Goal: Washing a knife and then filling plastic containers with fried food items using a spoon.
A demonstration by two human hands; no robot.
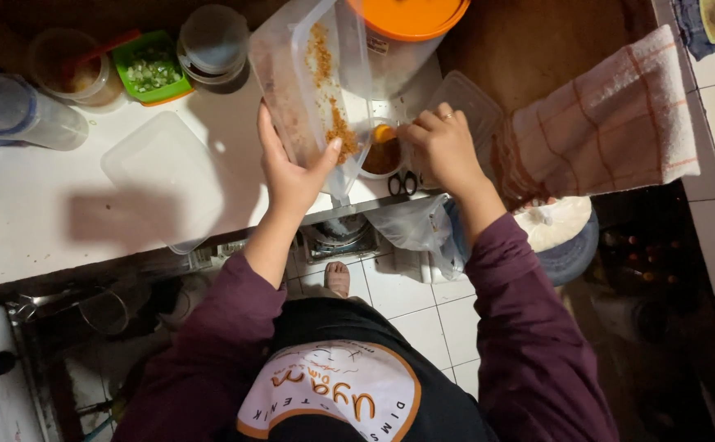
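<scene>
White desk (63, 196) near its front edge, I am tilting a clear container (300, 82) of orange crumbs with my left hand (292, 176) clasped around it, right hand (441, 147) pinching a small cup (382, 155); overtilting could spill crumbs.

A white counter (54, 196) carries an empty clear lid (165, 176) left of the left-hand fingers, a green tub of chopped greens (151, 69) and two jars beyond them, and scissors (404, 182) just below the right-hand fingers

Clear tub (304, 82) tilted, orange crumbs sliding toward perhaps a small cup (382, 154).
</scene>
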